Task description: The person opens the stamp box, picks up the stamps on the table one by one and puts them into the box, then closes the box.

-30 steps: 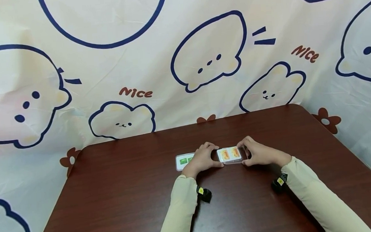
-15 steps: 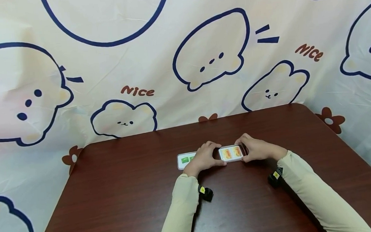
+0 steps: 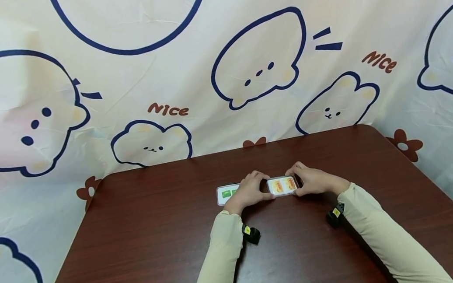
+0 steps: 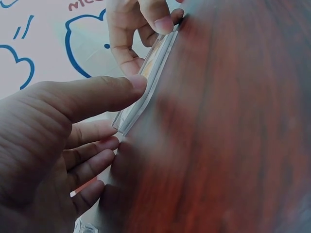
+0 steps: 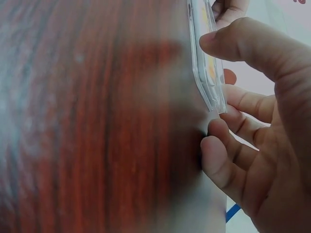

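Note:
A flat clear plastic case [image 3: 282, 186] with two orange pictures on white inside lies between both hands. My left hand [image 3: 249, 191] grips its left end, thumb on the near long edge and index finger on the far one. At the right end, my right hand [image 3: 313, 180] pinches it the same way. From the left wrist, the case [image 4: 154, 73] shows edge-on, low over the tabletop, as two clear layers one on the other. The right wrist view shows the thumb [image 5: 211, 42] against the case's side, with the other fingers spread below.
A similar clear case [image 3: 224, 195] with green pictures lies left on the brown table [image 3: 158, 238], partly hidden behind my left hand. A cartoon-printed cloth [image 3: 202, 130] hangs along the back and sides. A small black camera [image 3: 252, 235] is strapped at each wrist.
My right hand has shifted slightly left along the case. The clear layer that stuck out at the right and near edges now lines up with the rest. My left hand holds nearly the same spot.

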`<state>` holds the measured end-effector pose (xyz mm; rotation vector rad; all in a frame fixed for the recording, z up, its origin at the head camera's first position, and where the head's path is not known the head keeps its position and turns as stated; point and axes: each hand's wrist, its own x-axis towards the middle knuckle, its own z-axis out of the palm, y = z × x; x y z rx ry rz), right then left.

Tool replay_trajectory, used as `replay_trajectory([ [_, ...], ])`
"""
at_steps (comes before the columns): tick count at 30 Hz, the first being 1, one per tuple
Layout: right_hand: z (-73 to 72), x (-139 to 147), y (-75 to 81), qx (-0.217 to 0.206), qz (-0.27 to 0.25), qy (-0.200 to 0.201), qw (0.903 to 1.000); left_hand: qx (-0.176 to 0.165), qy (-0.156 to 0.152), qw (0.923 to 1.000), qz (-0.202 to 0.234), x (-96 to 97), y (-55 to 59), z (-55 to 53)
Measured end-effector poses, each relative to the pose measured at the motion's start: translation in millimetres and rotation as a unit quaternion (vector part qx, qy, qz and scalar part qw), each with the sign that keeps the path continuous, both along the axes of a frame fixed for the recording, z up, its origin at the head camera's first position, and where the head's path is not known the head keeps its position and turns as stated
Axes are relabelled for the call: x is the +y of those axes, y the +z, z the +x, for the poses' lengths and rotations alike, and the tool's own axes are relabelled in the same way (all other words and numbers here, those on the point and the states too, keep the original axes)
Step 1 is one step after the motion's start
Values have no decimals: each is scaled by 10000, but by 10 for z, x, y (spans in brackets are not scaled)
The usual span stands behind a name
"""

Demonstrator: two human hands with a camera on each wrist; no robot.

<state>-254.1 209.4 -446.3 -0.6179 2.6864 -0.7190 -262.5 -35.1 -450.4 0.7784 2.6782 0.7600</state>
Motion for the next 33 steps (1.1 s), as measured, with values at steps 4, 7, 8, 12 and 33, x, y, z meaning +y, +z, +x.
replay_trajectory([
  [4, 8, 10, -12, 5, 18, -54, 10000, -10, -14, 10000, -21, 7, 5, 5],
  [7, 22, 24, -16, -17, 10, -115, 9999, -38, -24, 10000, -13, 10, 2, 9],
  [8, 31, 29, -15, -21, -1, -114, 9999, -47, -29, 10000, -16, 10, 0, 12],
  [12, 53, 44, -24, -53, -7, -139, 9999, -41, -25, 10000, -15, 9, -27, 14],
  [33, 47, 36, -62, -27, -165, -305, 9994, 0, 28, 10000, -82, -32, -52, -26],
])
